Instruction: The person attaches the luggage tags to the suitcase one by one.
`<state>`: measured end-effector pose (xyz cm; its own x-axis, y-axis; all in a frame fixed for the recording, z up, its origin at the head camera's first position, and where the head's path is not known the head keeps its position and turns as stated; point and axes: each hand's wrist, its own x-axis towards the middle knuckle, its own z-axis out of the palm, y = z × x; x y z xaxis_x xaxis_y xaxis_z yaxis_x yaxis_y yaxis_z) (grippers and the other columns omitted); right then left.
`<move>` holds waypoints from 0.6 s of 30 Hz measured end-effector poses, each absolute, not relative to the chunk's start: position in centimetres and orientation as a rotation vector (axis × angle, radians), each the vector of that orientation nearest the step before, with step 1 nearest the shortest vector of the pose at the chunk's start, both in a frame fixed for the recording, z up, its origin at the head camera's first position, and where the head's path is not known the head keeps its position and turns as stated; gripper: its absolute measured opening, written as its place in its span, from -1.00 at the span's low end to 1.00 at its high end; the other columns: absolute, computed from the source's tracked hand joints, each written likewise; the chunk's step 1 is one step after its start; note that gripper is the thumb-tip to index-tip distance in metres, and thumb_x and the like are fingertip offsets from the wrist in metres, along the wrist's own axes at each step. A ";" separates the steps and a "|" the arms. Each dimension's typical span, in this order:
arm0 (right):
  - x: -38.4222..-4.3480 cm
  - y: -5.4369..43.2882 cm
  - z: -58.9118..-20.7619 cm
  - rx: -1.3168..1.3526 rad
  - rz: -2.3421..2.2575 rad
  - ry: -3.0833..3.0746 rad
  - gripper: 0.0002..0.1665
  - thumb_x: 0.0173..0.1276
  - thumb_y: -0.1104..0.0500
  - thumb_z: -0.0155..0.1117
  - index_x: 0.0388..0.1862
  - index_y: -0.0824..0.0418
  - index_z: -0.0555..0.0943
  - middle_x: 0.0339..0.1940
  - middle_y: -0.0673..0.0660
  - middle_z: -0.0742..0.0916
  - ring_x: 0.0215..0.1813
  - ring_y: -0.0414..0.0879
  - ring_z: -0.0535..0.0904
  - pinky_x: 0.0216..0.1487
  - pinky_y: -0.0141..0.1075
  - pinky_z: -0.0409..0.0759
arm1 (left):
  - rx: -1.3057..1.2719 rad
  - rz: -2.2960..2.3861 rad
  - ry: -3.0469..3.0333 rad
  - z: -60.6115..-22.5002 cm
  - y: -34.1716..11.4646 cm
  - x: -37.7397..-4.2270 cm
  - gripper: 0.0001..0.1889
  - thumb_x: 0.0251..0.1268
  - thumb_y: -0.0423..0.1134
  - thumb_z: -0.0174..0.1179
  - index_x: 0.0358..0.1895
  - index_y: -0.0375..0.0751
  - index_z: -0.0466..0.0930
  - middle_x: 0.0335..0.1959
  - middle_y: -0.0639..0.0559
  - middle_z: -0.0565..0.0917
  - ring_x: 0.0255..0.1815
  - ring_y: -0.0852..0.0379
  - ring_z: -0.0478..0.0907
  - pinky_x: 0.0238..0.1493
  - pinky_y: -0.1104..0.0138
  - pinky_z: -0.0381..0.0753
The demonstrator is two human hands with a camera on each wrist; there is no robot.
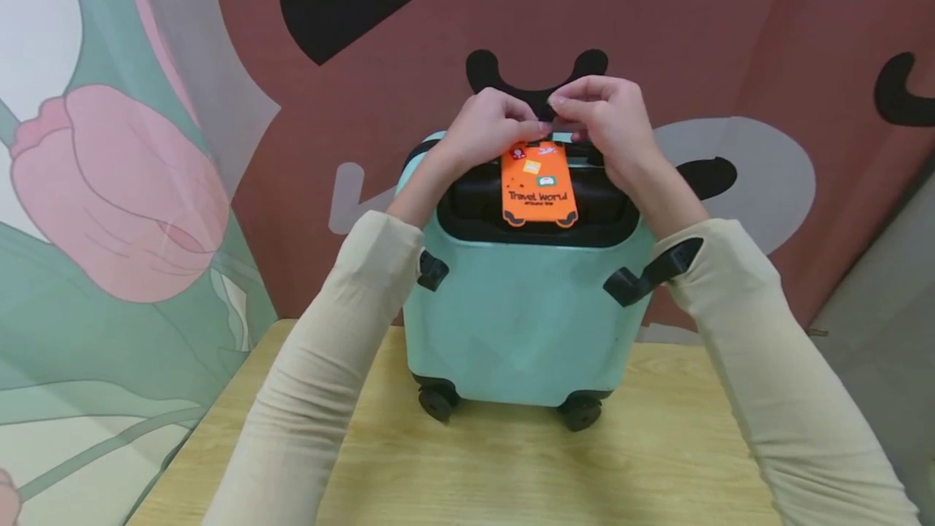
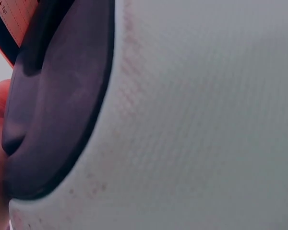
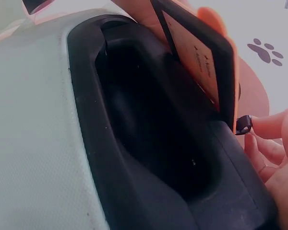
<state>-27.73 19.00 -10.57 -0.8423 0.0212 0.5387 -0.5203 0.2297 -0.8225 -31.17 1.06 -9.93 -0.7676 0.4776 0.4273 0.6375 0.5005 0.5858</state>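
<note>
A mint-green suitcase (image 1: 526,315) stands upright on its wheels. An orange luggage tag (image 1: 538,185), shaped like a small suitcase and printed "Travel World", hangs over the black handle recess (image 1: 467,205) at its top. Just above the tag, my left hand (image 1: 488,130) pinches the tag's black strap between thumb and fingers. Beside it my right hand (image 1: 613,124) holds the strap's other part; the right wrist view shows a small black strap end (image 3: 244,124) at its fingertips. That view also shows the tag's dark-framed back with a printed card. The left wrist view mostly shows the suitcase shell (image 2: 197,120).
Underneath is a wooden table (image 1: 467,477), its left edge running diagonally. Right behind the suitcase hangs a printed backdrop (image 1: 701,31) with a brown cartoon figure, and a floral panel (image 1: 124,193) is at the left. Black wrist straps (image 1: 653,273) sit at both sleeves.
</note>
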 end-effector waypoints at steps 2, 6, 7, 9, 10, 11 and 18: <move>-27.7 18.9 -10.5 0.456 1.624 -2.099 -0.82 0.52 0.16 0.31 -0.07 0.25 0.74 -0.28 -0.03 0.71 -0.16 -0.09 0.61 -0.16 -0.33 0.51 | -0.947 -1.113 -2.531 -9.9 1.1 -31.1 -0.72 0.55 -0.11 0.20 -0.03 -0.23 0.79 -0.25 -0.05 0.71 -0.19 0.07 0.53 -0.11 0.40 0.51; -27.8 18.9 -10.6 0.453 1.572 -2.160 -0.75 0.53 0.14 0.30 0.00 0.28 0.72 -0.23 0.01 0.71 -0.09 -0.01 0.55 -0.12 -0.29 0.47 | -0.936 -1.104 -2.524 -10.1 1.0 -31.1 -0.72 0.54 -0.10 0.22 -0.02 -0.22 0.80 -0.27 -0.03 0.72 -0.19 0.08 0.53 -0.12 0.40 0.51; -27.8 18.9 -10.6 0.453 1.560 -2.171 -0.74 0.54 0.13 0.29 0.02 0.30 0.71 -0.21 0.02 0.70 -0.08 0.00 0.54 -0.12 -0.29 0.46 | -0.935 -1.101 -2.521 -10.2 0.9 -31.0 -0.73 0.54 -0.10 0.23 -0.03 -0.22 0.81 -0.28 -0.03 0.72 -0.20 0.08 0.53 -0.12 0.39 0.51; -27.9 18.9 -10.7 0.451 1.538 -2.189 -0.71 0.54 0.14 0.29 0.04 0.33 0.70 -0.18 0.04 0.69 -0.08 0.01 0.52 -0.12 -0.29 0.46 | -0.924 -1.104 -2.519 -10.3 0.9 -31.0 -0.73 0.53 -0.11 0.24 -0.03 -0.22 0.81 -0.30 -0.04 0.72 -0.21 0.07 0.53 -0.14 0.39 0.51; -27.9 18.9 -10.7 0.449 1.525 -2.199 -0.71 0.54 0.14 0.28 0.05 0.33 0.70 -0.17 0.04 0.68 -0.09 0.00 0.51 -0.12 -0.29 0.46 | -0.920 -1.108 -2.518 -10.3 0.9 -31.0 -0.73 0.53 -0.11 0.24 -0.04 -0.22 0.81 -0.30 -0.04 0.72 -0.22 0.07 0.53 -0.15 0.39 0.52; -27.9 18.8 -10.8 0.452 1.511 -2.207 -0.71 0.54 0.15 0.28 0.07 0.33 0.69 -0.17 0.03 0.67 -0.09 -0.01 0.50 -0.12 -0.29 0.46 | -0.915 -1.109 -2.519 -10.3 0.8 -30.9 -0.73 0.53 -0.11 0.24 -0.05 -0.22 0.81 -0.30 -0.04 0.72 -0.22 0.07 0.53 -0.16 0.39 0.52; -27.9 18.5 -10.9 0.478 1.440 -2.230 -0.71 0.55 0.17 0.27 0.10 0.33 0.68 -0.20 0.01 0.64 -0.13 -0.07 0.46 -0.14 -0.29 0.46 | -0.890 -1.094 -2.525 -10.3 0.6 -31.0 -0.74 0.53 -0.11 0.24 -0.08 -0.22 0.82 -0.33 -0.04 0.70 -0.23 0.06 0.52 -0.17 0.39 0.51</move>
